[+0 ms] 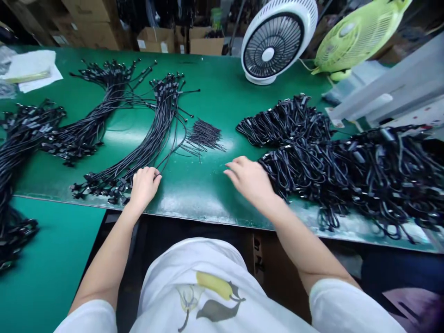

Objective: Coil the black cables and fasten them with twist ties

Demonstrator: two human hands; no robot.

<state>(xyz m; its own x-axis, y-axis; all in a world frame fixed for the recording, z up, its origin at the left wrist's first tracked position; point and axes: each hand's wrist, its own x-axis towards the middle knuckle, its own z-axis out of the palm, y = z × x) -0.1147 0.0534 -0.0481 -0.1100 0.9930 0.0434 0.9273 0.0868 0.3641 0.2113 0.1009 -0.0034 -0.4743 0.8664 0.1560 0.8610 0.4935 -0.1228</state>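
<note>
My left hand is closed near the table's front edge, thumb and fingers pinched on a thin black cable that curves up and away. Beside it lies a long bundle of loose black cables, with connectors at both ends. My right hand hovers at the left side of a heap of coiled black cables. Its fingers point left, slightly apart, and hold nothing I can see. Between the hands, farther back, is a small pile of short black ties.
More cable bundles lie on the left of the green table. A white fan and a green fan stand at the back right. Papers rest at the far left. Cardboard boxes are behind the table.
</note>
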